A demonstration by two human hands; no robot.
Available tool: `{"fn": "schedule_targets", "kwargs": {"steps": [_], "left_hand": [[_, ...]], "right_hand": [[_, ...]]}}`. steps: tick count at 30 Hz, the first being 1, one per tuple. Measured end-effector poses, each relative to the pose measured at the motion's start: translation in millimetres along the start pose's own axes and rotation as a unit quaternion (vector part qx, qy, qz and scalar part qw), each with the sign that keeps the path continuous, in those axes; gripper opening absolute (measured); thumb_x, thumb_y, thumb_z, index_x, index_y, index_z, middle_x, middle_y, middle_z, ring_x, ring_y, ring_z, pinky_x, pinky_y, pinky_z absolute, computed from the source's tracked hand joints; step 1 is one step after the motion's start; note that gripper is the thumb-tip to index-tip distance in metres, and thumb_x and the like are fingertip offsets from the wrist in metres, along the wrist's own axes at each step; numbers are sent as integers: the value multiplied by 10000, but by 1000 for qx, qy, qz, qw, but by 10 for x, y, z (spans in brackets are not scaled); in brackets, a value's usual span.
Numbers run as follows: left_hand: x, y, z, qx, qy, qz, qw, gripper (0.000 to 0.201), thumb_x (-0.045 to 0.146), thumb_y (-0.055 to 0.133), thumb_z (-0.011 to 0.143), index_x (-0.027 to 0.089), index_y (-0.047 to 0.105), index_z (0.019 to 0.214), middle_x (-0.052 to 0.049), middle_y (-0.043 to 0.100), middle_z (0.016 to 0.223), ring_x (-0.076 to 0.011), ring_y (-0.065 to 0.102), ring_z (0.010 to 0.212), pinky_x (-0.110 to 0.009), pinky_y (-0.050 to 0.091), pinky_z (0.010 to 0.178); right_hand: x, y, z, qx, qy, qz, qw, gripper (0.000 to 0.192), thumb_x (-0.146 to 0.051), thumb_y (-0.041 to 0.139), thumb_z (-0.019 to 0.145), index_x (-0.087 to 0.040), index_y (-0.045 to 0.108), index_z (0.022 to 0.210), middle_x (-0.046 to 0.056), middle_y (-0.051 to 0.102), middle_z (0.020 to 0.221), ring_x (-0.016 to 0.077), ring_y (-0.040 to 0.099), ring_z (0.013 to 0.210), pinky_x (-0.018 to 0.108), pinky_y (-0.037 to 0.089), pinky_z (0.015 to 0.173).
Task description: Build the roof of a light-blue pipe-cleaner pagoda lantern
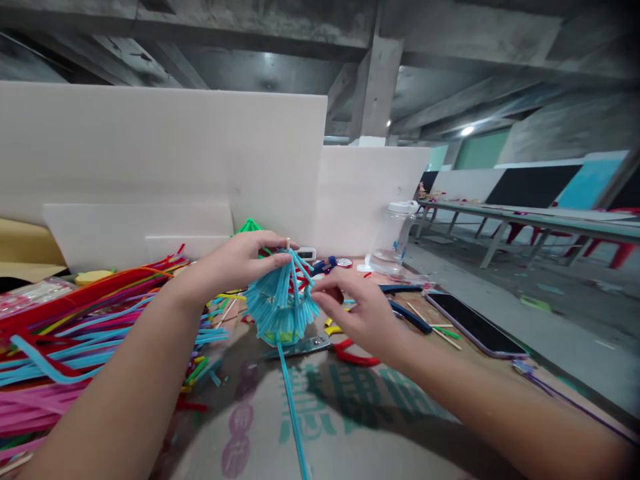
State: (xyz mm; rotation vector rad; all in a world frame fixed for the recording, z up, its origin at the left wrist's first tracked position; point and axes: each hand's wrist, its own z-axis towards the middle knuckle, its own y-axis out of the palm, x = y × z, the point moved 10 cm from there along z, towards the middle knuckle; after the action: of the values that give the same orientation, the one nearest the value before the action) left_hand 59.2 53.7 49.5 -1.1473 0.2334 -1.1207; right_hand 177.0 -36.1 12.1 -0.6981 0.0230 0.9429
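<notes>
— Both my forearms fill the bottom of the view, reaching out over the printed cardboard [350, 407] that covers the worktop. What do you make out beyond them?

— Your left hand [235, 263] holds a blue pipe-cleaner bundle [280, 300], shaped like a little umbrella, up above the cardboard.

— Yes, my left fingers [273, 250] are curled shut around its top, just where a thin wooden stick [288, 244] pokes out. One long blue strand [293, 407] trails from it down towards me.

— And the right hand [363, 310]?

— Its fingers are pinched closed on a strand at the bundle's right edge.

— What lies around?

— A heap of loose pipe cleaners [75, 327] in red, blue and pink to my left, blue-handled pliers [407, 313] and a dark phone [473, 327] to my right, red-handled scissors [353, 353] under my right wrist, and a clear water bottle [395, 240] farther back by the white partition [165, 153].
</notes>
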Motion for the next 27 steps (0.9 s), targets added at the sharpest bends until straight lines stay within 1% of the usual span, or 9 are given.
{"fn": "schedule_targets", "kwargs": {"steps": [4, 8, 12, 15, 17, 20, 23, 25, 27], "left_hand": [[117, 21, -7, -7, 35, -3, 999, 400, 444, 540, 902, 202, 690, 1183, -63, 706, 1195, -232, 653, 1065, -338, 504, 925], [202, 47, -9, -19, 64, -13, 998, 364, 389, 534, 915, 204, 686, 1189, -44, 713, 1191, -212, 651, 1078, -293, 501, 899], [150, 30, -7, -10, 42, 10, 999, 374, 401, 545, 909, 211, 684, 1199, -44, 707, 1203, -217, 652, 1069, -299, 502, 888], [120, 38, -8, -10, 37, 16, 999, 380, 416, 542, 911, 224, 683, 1207, -38, 705, 1206, -219, 648, 1074, -309, 497, 906], [114, 45, -5, -12, 39, 14, 999, 391, 420, 537, 913, 224, 678, 1221, -40, 706, 1202, -218, 648, 1069, -313, 496, 917], [99, 41, 5, -9, 33, 10, 999, 429, 448, 538, 908, 207, 671, 1238, -58, 706, 1193, -227, 655, 1041, -328, 500, 924], [89, 42, 10, -15, 23, 9, 1000, 452, 477, 526, 905, 199, 678, 1226, -74, 704, 1192, -242, 658, 1020, -357, 503, 930], [84, 43, 8, -20, 17, 12, 1000, 466, 486, 515, 905, 195, 677, 1230, -82, 700, 1194, -247, 655, 1012, -371, 502, 935], [82, 37, 4, -20, 11, 15, 1000, 486, 495, 512, 902, 181, 672, 1238, -92, 698, 1190, -251, 653, 1007, -374, 501, 935]], "right_hand": [[200, -47, 153, -16, 79, -6, 997, 186, -295, 665, 880, -163, 729, 995, 8, 620, 742, 110, 511, 625, 244, 400, 590], [364, 141, 221, -97, 149, -12, 984, 195, -361, 734, 812, -188, 771, 895, -8, 625, 657, 107, 512, 583, 245, 360, 534], [436, 324, 263, -177, 204, 53, 961, 177, -349, 704, 820, -178, 751, 811, 3, 677, 693, 114, 558, 617, 244, 373, 534], [424, 292, 311, -168, 211, 63, 961, 149, -289, 660, 844, -170, 712, 771, -8, 639, 654, 109, 528, 592, 246, 361, 524], [367, 219, 349, -139, 183, 68, 971, 128, -254, 635, 858, -171, 681, 772, -11, 620, 664, 111, 528, 612, 249, 387, 556], [247, 59, 374, -69, 121, 145, 980, 147, -256, 591, 897, -176, 627, 780, 40, 678, 908, 136, 602, 811, 271, 464, 708], [195, -48, 331, -34, 97, 246, 964, 212, -317, 538, 953, -186, 577, 791, 80, 673, 1166, 165, 610, 1061, 301, 474, 863], [203, -49, 293, -46, 112, 284, 951, 239, -367, 510, 976, -194, 550, 816, 74, 716, 1061, 166, 643, 1018, 316, 483, 868], [243, -18, 262, -71, 143, 294, 943, 258, -416, 503, 975, -200, 528, 836, 20, 703, 761, 145, 663, 757, 302, 501, 746]]}}
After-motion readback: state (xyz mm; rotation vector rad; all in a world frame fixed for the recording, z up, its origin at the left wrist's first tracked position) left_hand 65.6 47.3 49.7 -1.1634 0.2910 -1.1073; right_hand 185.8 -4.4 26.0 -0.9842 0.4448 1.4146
